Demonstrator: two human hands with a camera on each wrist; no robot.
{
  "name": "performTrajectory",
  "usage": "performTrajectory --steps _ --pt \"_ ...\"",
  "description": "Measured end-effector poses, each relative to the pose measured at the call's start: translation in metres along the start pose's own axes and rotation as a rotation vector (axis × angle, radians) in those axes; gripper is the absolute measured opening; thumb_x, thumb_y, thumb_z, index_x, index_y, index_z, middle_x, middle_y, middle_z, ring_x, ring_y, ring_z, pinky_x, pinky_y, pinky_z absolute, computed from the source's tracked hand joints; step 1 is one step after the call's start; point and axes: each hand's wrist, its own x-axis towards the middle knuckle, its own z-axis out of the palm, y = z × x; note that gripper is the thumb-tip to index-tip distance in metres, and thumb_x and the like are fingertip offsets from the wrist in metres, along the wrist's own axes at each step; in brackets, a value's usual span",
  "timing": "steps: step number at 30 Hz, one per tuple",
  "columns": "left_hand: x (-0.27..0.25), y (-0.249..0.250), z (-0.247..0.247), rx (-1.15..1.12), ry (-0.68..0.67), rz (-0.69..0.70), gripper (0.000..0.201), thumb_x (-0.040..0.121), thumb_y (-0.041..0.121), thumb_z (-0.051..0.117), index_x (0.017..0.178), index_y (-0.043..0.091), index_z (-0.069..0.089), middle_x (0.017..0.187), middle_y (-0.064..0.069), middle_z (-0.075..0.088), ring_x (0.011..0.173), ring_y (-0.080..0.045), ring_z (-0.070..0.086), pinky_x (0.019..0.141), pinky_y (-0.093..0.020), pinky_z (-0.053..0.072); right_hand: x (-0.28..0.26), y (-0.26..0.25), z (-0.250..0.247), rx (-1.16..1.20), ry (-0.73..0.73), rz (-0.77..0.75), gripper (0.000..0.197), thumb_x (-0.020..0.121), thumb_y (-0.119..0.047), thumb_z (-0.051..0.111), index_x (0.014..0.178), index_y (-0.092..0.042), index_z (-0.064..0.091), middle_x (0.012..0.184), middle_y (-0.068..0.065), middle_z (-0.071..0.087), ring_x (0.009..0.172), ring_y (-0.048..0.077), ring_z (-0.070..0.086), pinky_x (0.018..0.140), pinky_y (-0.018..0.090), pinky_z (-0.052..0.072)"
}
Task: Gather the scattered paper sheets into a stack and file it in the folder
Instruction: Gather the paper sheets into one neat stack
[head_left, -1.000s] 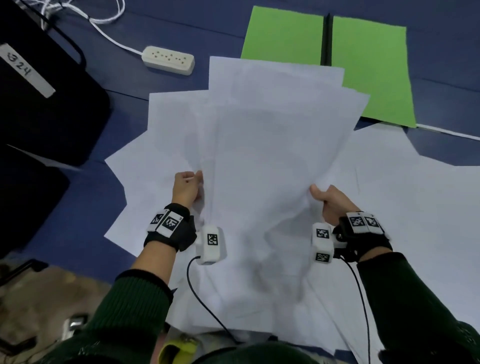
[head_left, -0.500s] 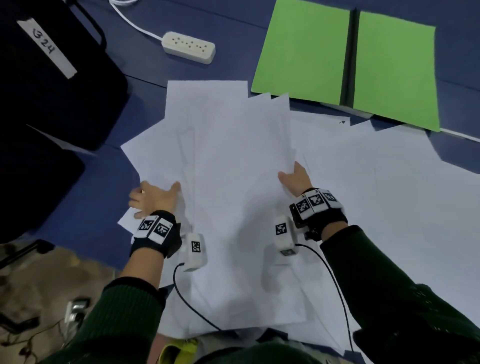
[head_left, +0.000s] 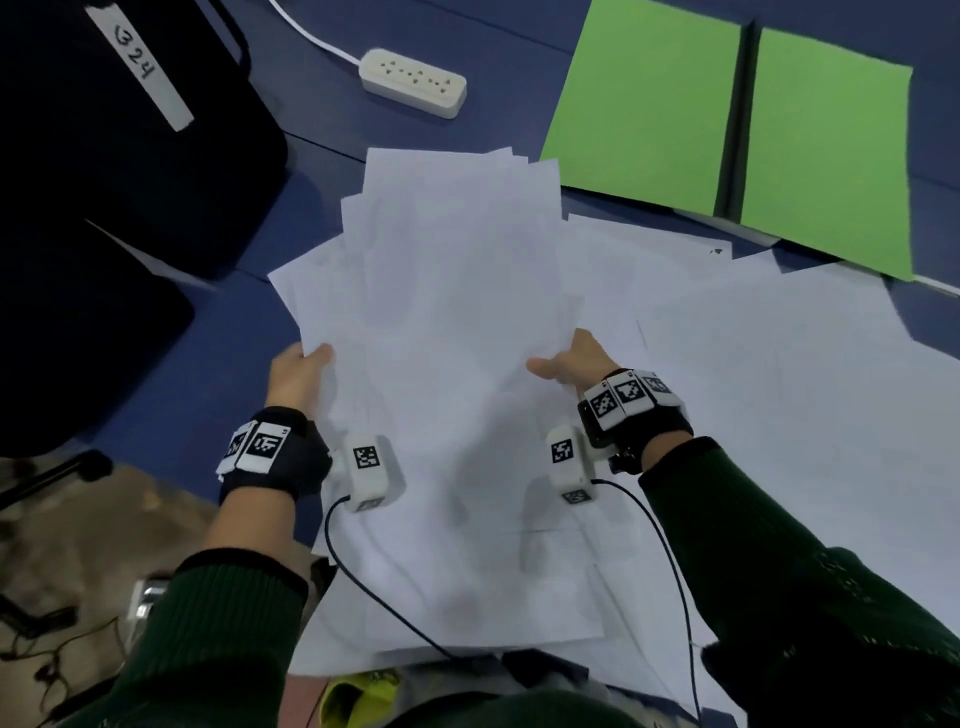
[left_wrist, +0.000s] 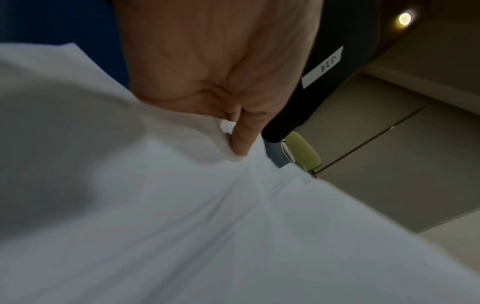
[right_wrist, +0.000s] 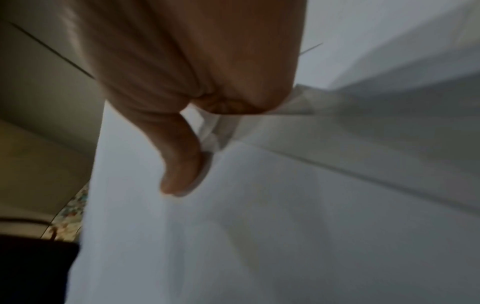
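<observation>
A loose bundle of white paper sheets (head_left: 447, 291) is held up between both hands in the head view. My left hand (head_left: 298, 371) grips its left edge, thumb on top; the left wrist view shows the thumb (left_wrist: 242, 139) pressed on the paper (left_wrist: 182, 216). My right hand (head_left: 571, 364) grips the right edge; the right wrist view shows the thumb (right_wrist: 182, 170) on top of the sheets (right_wrist: 285, 216) and fingers beneath. More sheets (head_left: 753, 389) lie scattered on the blue table (head_left: 176, 405). The open green folder (head_left: 727, 135) lies flat at the back right.
A white power strip (head_left: 413, 82) with its cable lies at the back centre. A black bag with a label "324" (head_left: 135, 130) fills the left side. Wrist camera cables trail over the near sheets. The table's near-left edge drops to the floor.
The hands pressed the sheets down and inward half a second ago; now both grip the sides of a narrower bundle, lifted off the table. The view has shifted slightly.
</observation>
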Motion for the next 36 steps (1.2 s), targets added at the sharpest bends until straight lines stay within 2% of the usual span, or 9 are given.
performTrajectory --steps 3,7,10,16,21,24,27,30,36 --pt "-0.004 -0.001 -0.004 -0.042 -0.019 -0.008 0.025 0.091 0.013 0.053 0.114 0.006 0.06 0.108 -0.013 0.064 0.093 -0.025 0.059 0.091 -0.041 0.048 0.003 0.002 -0.005 0.027 -0.056 0.02 0.037 0.085 -0.009 0.063 0.119 0.003 0.055 0.107 0.007 0.06 0.1 0.021 0.055 0.077 0.025 0.046" --pt "-0.007 -0.003 -0.002 -0.244 -0.093 -0.13 0.039 0.093 0.04 0.046 0.121 0.015 0.057 0.115 -0.004 0.063 0.101 -0.021 0.059 0.087 -0.036 0.047 0.007 0.006 0.003 0.193 0.013 0.09 0.031 0.08 -0.014 0.07 0.102 0.002 0.055 0.113 0.016 0.061 0.107 0.032 0.058 0.098 0.048 0.045" --pt "-0.009 0.001 0.002 -0.329 -0.214 -0.192 0.062 0.084 0.07 0.039 0.125 0.026 0.054 0.119 0.003 0.064 0.103 -0.018 0.062 0.091 -0.039 0.049 0.006 0.002 0.02 0.101 0.012 0.105 0.046 0.081 -0.019 0.07 0.112 0.003 0.045 0.103 0.009 0.056 0.1 0.024 0.052 0.081 0.032 0.041" --pt "-0.013 0.017 -0.002 -0.011 -0.397 -0.027 0.043 0.078 0.006 0.072 0.118 0.012 0.059 0.116 -0.006 0.066 0.106 -0.022 0.064 0.089 -0.034 0.052 -0.001 0.001 0.035 0.035 0.02 0.042 0.066 0.081 -0.017 0.071 0.128 0.014 0.037 0.126 0.026 0.052 0.119 0.037 0.052 0.088 0.042 0.046" --pt "-0.013 0.023 -0.004 0.106 -0.341 0.067 0.04 0.078 -0.006 0.067 0.115 0.008 0.059 0.103 -0.003 0.067 0.104 -0.026 0.063 0.091 -0.037 0.048 -0.003 0.001 0.04 0.139 0.075 -0.029 0.062 0.073 -0.017 0.078 0.122 0.002 0.047 0.115 0.015 0.059 0.106 0.014 0.063 0.08 0.025 0.051" --pt "-0.024 0.026 -0.017 -0.108 -0.414 0.086 0.028 0.082 -0.01 0.059 0.102 0.009 0.065 0.09 -0.001 0.074 0.085 -0.016 0.071 0.066 -0.027 0.057 -0.004 -0.002 0.034 0.231 0.235 -0.049 0.102 0.065 -0.024 0.084 0.143 -0.003 0.021 0.146 0.012 0.031 0.137 0.025 0.033 0.111 0.039 0.033" --pt "-0.022 0.036 -0.028 -0.165 -0.489 0.177 0.034 0.084 -0.013 0.052 0.082 0.013 0.074 0.081 0.003 0.075 0.077 -0.009 0.071 0.063 -0.02 0.056 -0.008 -0.004 0.024 0.326 0.257 -0.196 0.123 0.045 -0.05 0.088 0.143 -0.022 0.018 0.152 0.008 0.024 0.141 0.024 0.025 0.116 0.045 0.025" --pt "-0.021 0.049 -0.025 -0.206 -0.515 0.27 0.052 0.085 -0.015 0.045 0.07 0.023 0.077 0.077 0.009 0.074 0.075 -0.003 0.07 0.065 -0.015 0.054 -0.015 -0.005 0.007 0.385 0.34 -0.249 0.094 0.053 -0.048 0.085 0.126 -0.043 0.026 0.148 0.004 0.027 0.136 0.021 0.029 0.112 0.043 0.027" --pt "-0.011 0.051 -0.025 -0.262 -0.502 0.271 0.04 0.083 -0.009 0.054 0.067 0.02 0.077 0.073 0.008 0.073 0.07 -0.003 0.069 0.063 -0.015 0.055 -0.01 0.019 -0.028 0.25 0.388 -0.071 0.058 0.093 -0.046 0.043 0.14 -0.014 0.03 0.146 0.01 0.036 0.134 0.029 0.034 0.111 0.042 0.029"
